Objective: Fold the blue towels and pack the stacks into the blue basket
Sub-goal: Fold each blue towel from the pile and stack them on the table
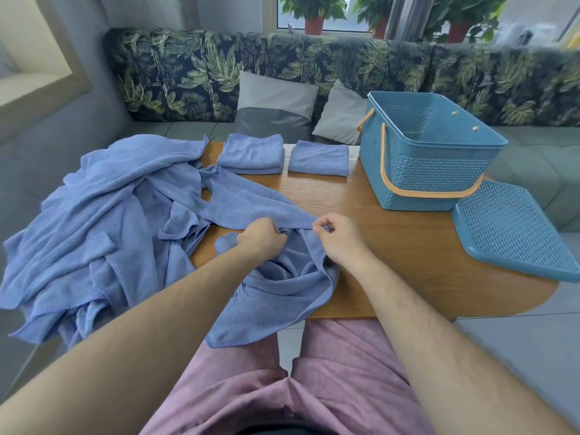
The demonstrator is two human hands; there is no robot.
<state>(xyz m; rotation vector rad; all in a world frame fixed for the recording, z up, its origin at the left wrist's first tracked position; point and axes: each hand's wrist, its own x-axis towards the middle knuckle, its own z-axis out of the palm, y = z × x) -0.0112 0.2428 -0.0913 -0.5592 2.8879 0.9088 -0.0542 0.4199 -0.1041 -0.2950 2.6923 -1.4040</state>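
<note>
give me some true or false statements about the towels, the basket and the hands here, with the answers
1. No towels show inside the blue basket. True.
2. The lid sits on top of the basket. False: the lid lies on the table, right of the basket.
3. The left hand and the right hand both hold one towel. True.
4. Three folded stacks sit at the table's far edge. False: there are two, the left stack and the right stack.
5. The heap of unfolded towels lies right of the hands. False: it lies left of them.
</note>
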